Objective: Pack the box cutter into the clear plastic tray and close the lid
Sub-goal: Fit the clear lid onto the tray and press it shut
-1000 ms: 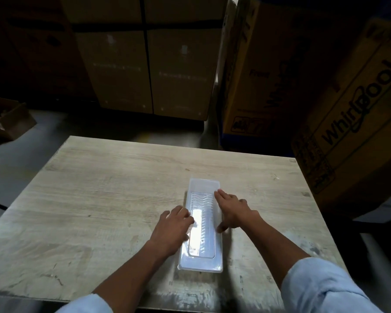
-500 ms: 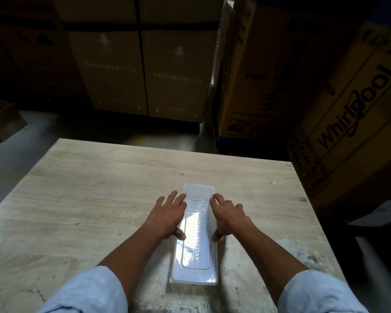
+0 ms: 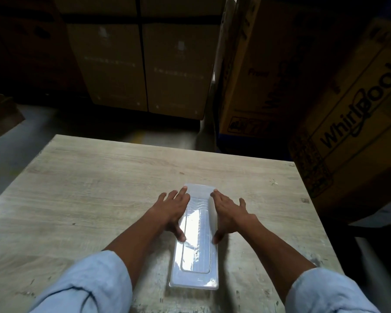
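A long clear plastic tray [image 3: 195,251] with its lid down lies lengthwise on the wooden table [image 3: 88,199], near the front edge. My left hand [image 3: 173,210] lies flat along its left side, fingers spread, thumb on the lid. My right hand [image 3: 227,211] presses against its right side, fingers stretched to the far corner, thumb at the tray's edge. Glare on the lid hides what is inside; I cannot make out the box cutter.
Tall cardboard boxes [image 3: 145,64] stand behind the table. Large Whirlpool cartons [image 3: 348,114] crowd the right edge. A small open box [image 3: 0,116] sits on the floor at the far left.
Both hands have slid forward along the tray's sides toward its far end. The left hand has flattened out from a curled pose. The tray now sits nearer to me.
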